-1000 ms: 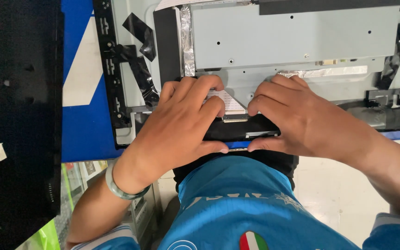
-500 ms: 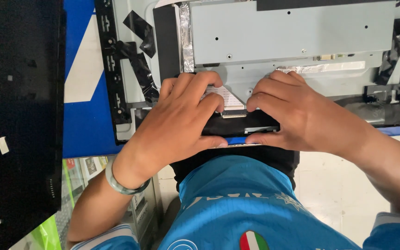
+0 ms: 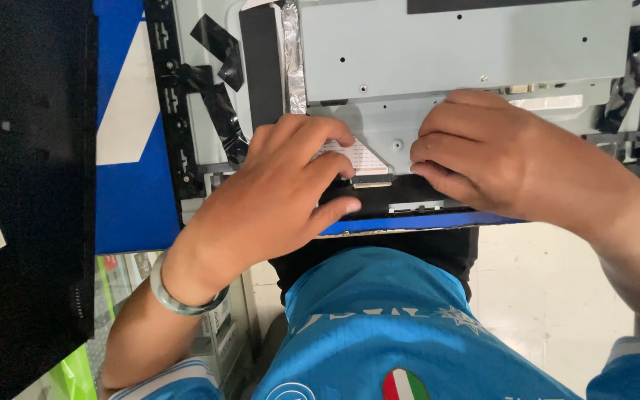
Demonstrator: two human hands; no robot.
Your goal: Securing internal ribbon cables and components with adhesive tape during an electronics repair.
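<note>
White ribbon cable [image 3: 361, 157] now shows between parted hands (left hand [image 3: 275, 196], right hand [image 3: 487, 159]), fingertips pressing.

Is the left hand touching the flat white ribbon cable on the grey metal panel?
Touching. The head view shows the left hand with its fingertips pressed flat on the white ribbon cable, covering its left part.

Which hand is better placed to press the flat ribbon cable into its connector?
Left. The left hand has fingertips on the white flat ribbon cable, right beside the connector; the right hand rests further along the black bottom edge.
</note>
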